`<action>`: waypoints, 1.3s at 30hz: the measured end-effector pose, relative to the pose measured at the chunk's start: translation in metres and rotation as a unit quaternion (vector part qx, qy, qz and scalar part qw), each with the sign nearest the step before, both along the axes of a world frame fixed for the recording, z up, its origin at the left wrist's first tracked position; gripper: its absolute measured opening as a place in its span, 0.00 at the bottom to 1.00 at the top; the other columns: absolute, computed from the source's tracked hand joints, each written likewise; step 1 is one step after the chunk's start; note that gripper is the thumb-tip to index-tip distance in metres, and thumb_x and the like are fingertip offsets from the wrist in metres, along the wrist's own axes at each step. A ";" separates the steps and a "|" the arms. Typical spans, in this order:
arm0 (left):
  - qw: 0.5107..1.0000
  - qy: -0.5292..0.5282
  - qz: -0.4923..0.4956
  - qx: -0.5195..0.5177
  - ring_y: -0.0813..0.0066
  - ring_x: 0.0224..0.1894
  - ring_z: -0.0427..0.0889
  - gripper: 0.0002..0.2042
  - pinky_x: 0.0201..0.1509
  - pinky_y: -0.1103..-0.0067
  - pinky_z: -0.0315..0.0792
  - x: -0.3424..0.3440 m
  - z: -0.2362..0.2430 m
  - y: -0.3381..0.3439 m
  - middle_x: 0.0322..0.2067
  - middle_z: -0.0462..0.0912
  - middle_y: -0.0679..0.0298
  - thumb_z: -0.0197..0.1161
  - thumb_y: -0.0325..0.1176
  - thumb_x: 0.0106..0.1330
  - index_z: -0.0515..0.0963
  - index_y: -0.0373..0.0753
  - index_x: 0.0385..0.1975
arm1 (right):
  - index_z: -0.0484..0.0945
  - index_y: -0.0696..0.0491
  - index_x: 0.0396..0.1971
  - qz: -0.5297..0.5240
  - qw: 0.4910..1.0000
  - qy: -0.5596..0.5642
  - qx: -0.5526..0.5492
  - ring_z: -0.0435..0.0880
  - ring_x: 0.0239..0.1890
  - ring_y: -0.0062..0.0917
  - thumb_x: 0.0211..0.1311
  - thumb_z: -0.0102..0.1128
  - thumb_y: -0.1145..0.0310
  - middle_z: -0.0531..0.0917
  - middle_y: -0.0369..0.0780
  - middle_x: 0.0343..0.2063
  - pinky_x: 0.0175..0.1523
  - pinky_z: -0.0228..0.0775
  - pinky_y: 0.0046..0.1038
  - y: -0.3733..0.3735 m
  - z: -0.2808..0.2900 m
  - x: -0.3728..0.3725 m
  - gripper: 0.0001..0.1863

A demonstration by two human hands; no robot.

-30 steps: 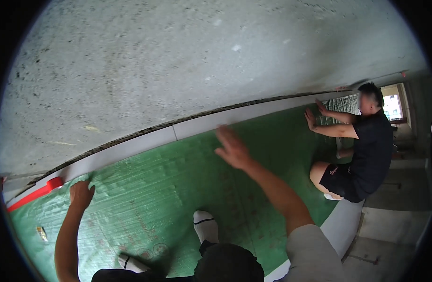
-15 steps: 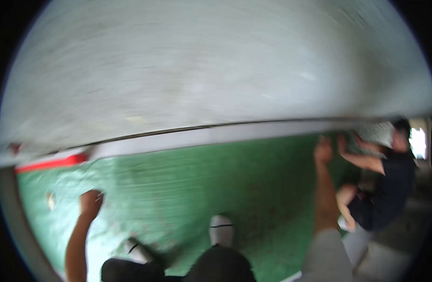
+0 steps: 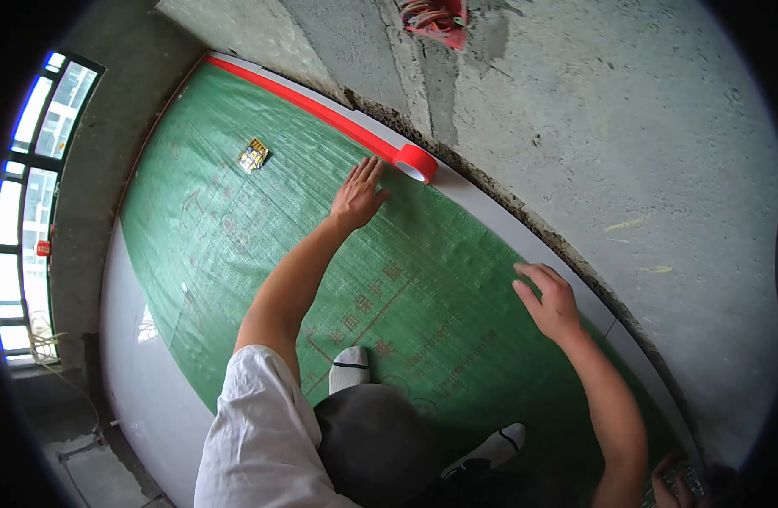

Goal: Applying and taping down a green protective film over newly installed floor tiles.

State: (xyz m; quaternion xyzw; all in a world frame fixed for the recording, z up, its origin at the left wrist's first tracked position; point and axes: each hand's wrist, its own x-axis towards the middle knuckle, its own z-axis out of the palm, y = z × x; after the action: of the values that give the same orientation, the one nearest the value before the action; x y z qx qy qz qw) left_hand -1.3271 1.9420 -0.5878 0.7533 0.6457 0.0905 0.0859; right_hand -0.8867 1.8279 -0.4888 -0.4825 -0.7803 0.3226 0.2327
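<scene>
A roll of red tape [image 3: 429,166] stands at the seam between the green protective sheet [image 3: 457,245] and a pale tile strip by the wall. From it a straight strip of red tape [image 3: 296,100] runs along the sheet's far edge to the corner. My left hand [image 3: 359,196] lies on the sheet just left of the roll, fingers stretched out, their tips at the tape. To the right, my right hand [image 3: 551,300] is over the sheet near its edge, thumb and fingers apart, holding nothing.
A bare concrete wall [image 3: 601,110] rises beyond the seam, with a red box of wires [image 3: 435,19] set in it. A printed card [image 3: 253,156] is on the sheet. Windows [image 3: 38,186] line the left. Another person's hand [image 3: 673,489] shows at lower right.
The view has turned left, bringing the corner and windows in. My left hand has gone from closed to spread beside the tape roll. The other person has mostly left view.
</scene>
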 end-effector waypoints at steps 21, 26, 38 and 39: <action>0.976 -0.083 -0.188 0.079 0.60 0.81 0.51 0.32 0.85 0.64 0.43 -0.006 -0.038 0.043 0.78 0.58 0.55 0.49 0.54 0.78 0.70 0.33 0.69 | 0.63 0.60 0.70 -0.006 0.995 -0.080 0.066 0.74 0.66 0.51 0.61 0.67 0.71 0.75 0.55 0.63 0.69 0.68 0.42 0.187 -0.055 -0.234 0.37; 0.977 -0.095 -0.178 0.074 0.60 0.81 0.53 0.32 0.85 0.64 0.44 -0.002 -0.037 0.045 0.77 0.59 0.57 0.51 0.52 0.78 0.64 0.35 0.73 | 0.68 0.57 0.65 -0.005 0.994 -0.095 0.048 0.80 0.56 0.53 0.60 0.69 0.68 0.80 0.55 0.55 0.59 0.74 0.47 0.178 -0.056 -0.219 0.33; 0.977 -0.007 -0.201 0.068 0.61 0.80 0.54 0.32 0.84 0.64 0.46 -0.001 -0.026 0.049 0.78 0.59 0.57 0.55 0.48 0.76 0.62 0.39 0.75 | 0.71 0.51 0.67 0.004 0.996 -0.025 -0.081 0.83 0.58 0.42 0.61 0.72 0.65 0.83 0.49 0.57 0.59 0.75 0.41 0.068 0.009 -0.044 0.34; 0.977 -0.007 -0.204 0.067 0.61 0.80 0.54 0.32 0.84 0.64 0.46 0.009 -0.026 0.052 0.77 0.59 0.57 0.56 0.47 0.76 0.62 0.39 0.76 | 0.75 0.47 0.68 0.007 0.999 -0.048 -0.006 0.84 0.49 0.39 0.62 0.72 0.66 0.84 0.44 0.49 0.54 0.75 0.39 0.051 0.006 -0.013 0.32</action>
State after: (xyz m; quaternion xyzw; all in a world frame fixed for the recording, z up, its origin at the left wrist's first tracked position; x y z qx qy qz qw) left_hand -1.3182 1.9936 -0.6138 0.8726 0.4702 0.1195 0.0569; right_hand -0.8997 1.8793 -0.4832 -0.4937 -0.7919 0.3053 0.1894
